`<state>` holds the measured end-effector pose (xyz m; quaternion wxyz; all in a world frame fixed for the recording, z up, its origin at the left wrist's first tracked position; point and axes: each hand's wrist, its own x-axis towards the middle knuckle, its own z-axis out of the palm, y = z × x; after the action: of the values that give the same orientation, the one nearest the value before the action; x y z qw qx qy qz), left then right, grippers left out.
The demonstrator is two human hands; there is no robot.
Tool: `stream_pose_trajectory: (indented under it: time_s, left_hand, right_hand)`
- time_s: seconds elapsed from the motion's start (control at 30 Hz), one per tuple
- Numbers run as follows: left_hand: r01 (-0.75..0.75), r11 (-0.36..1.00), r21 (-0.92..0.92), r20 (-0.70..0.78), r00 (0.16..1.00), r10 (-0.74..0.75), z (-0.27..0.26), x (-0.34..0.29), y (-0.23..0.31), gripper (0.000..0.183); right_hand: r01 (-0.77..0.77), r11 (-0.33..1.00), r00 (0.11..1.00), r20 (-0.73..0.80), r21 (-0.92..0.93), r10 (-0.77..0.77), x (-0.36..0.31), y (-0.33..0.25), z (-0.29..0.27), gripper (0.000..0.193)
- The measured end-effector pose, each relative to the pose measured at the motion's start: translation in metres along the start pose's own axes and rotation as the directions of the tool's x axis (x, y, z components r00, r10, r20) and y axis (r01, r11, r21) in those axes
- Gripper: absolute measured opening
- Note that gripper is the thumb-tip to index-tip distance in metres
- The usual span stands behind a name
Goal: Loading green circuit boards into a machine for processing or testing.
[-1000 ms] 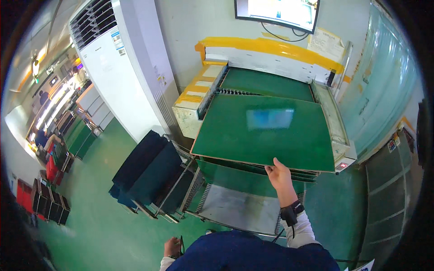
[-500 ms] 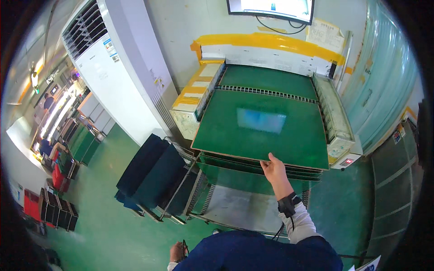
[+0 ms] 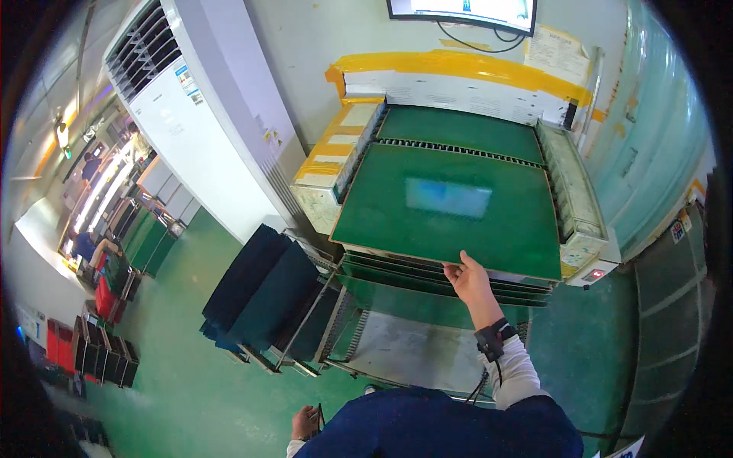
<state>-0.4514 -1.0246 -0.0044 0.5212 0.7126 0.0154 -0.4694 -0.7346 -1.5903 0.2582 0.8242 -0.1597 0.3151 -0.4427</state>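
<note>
A large green rectangular panel (image 3: 382,206) lies on a roller conveyor, its near edge jutting over a rack. At that near edge, right of its middle, my right hand (image 3: 469,282) is closed on the panel between thumb and fingers. A dark strap with a cable goes round my right wrist. Low beside my body on the left hangs my left hand (image 3: 305,422), its fingers curled and partly hidden; I see nothing in it. Several more green panels sit in slots of the wheeled rack (image 3: 412,347) just below the held one.
Behind the held panel lies another green panel (image 3: 462,131) on the rollers (image 3: 458,152). Side housings (image 3: 355,126) flank the conveyor. To the left, a rack of dark panels (image 3: 259,286) stands by a tall white air conditioner (image 3: 206,145). A grey panelled cart (image 3: 668,320) is at right.
The view has shifted slightly. My right hand stays at the panel's near edge, and the panel shows no clear movement along the rollers. My left hand still hangs low.
</note>
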Motion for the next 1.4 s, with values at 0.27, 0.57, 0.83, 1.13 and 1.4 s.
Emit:
stream_pose_trajectory:
  time_s: [0.27,0.57,0.83,1.13,1.4]
  left_hand:
    - [-0.063,0.995,0.073,-0.046,0.997,0.066,-0.013,0.009,-0.029,0.026]
    - [-0.130,0.982,0.134,-0.016,0.991,0.133,-0.013,0.002,-0.031,0.029]
    - [0.038,0.999,0.019,-0.044,0.998,-0.038,0.010,-0.023,0.002,0.031]
    - [0.067,0.994,-0.087,-0.081,0.994,-0.074,0.021,-0.041,0.012,0.030]
    - [-0.119,0.965,0.232,0.023,0.993,0.117,0.007,-0.037,-0.007,0.035]
  right_hand:
    - [0.003,1.000,1.000,0.023,0.010,-0.003,0.013,0.000,-0.003,0.023]
    - [-0.006,1.000,1.000,0.025,-0.022,0.006,0.018,-0.005,0.001,0.025]
    - [0.011,1.000,1.000,-0.013,0.002,-0.011,0.035,-0.007,-0.012,0.025]
    - [0.025,1.000,1.000,-0.014,-0.002,-0.025,0.037,-0.010,-0.001,0.025]
    - [0.017,1.000,1.000,-0.004,0.008,-0.017,0.039,-0.012,0.005,0.025]
